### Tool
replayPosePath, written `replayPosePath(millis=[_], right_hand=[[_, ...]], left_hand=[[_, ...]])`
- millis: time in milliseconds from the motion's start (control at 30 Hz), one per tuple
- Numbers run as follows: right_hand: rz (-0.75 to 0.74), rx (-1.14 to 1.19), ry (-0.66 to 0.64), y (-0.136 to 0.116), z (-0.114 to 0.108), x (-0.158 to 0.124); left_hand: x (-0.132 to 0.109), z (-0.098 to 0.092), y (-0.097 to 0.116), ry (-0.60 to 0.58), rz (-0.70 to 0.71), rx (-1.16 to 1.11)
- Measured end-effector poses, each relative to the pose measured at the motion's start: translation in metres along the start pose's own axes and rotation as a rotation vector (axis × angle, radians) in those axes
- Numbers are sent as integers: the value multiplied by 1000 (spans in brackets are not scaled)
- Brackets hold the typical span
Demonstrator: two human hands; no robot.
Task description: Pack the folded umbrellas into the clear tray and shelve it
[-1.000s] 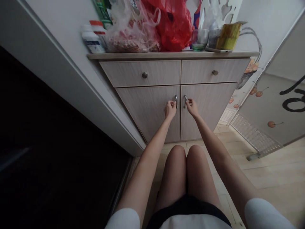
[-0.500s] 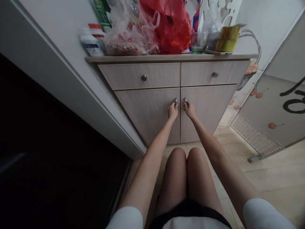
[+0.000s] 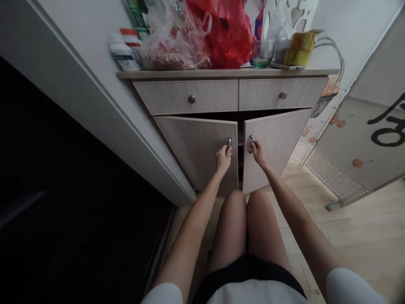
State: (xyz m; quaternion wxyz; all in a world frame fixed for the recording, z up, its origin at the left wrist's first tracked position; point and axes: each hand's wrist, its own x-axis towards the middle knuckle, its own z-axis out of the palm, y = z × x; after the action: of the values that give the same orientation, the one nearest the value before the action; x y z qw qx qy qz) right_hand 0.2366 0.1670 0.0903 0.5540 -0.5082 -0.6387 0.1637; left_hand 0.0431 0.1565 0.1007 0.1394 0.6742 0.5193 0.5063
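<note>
My left hand (image 3: pixel 223 159) is closed around the metal handle (image 3: pixel 229 141) of the left cabinet door (image 3: pixel 193 143). With its fingers wrapped on the other metal handle (image 3: pixel 252 138), my right hand (image 3: pixel 260 154) grips the right cabinet door (image 3: pixel 281 139). Both doors stand slightly ajar, angled out towards my knees. A dark gap shows between them and along their top edges, with part of a shelf edge inside. What else the cabinet holds is too dark to make out.
Above the doors are two shut drawers with round knobs (image 3: pixel 191 99). The cabinet top (image 3: pixel 221 74) carries white bottles (image 3: pixel 124 55), a clear plastic bag (image 3: pixel 174 50), a red bag (image 3: pixel 230 38), a glass (image 3: pixel 263 52) and a yellow packet (image 3: pixel 299 48). A panel (image 3: pixel 363 139) stands at right.
Both cabinet doors have swung from shut to partly open. My hands have moved apart and slightly back towards me, each still on its handle.
</note>
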Motion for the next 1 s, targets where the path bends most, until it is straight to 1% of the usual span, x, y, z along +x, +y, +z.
replayPosePath(millis=[100,267,433,600,733,833,900,1000], right_hand=[[-16,5,3,-9,-21,-21],[-16,-32,23,-19,-61,-59],[-2,-70,73,-23,-105,-94],[6,-137,128,-26,-144,-119],[17,-196,203,-16,-171,-135],[28,-220,223,-3,-194,-146],[56,-249,242,5,-211,-153],[138,-303,330,17,-235,-160]], left_hand=[[-25,-16,-4,35,41,-45],[-63,-46,-7,112,61,-103],[-93,-76,-8,199,28,-85],[-122,-107,-14,325,-18,-16],[-147,-139,-29,468,-100,76],[-161,-165,-43,579,-158,111],[-167,-183,-53,654,-194,120],[-170,-209,-66,768,-270,134]])
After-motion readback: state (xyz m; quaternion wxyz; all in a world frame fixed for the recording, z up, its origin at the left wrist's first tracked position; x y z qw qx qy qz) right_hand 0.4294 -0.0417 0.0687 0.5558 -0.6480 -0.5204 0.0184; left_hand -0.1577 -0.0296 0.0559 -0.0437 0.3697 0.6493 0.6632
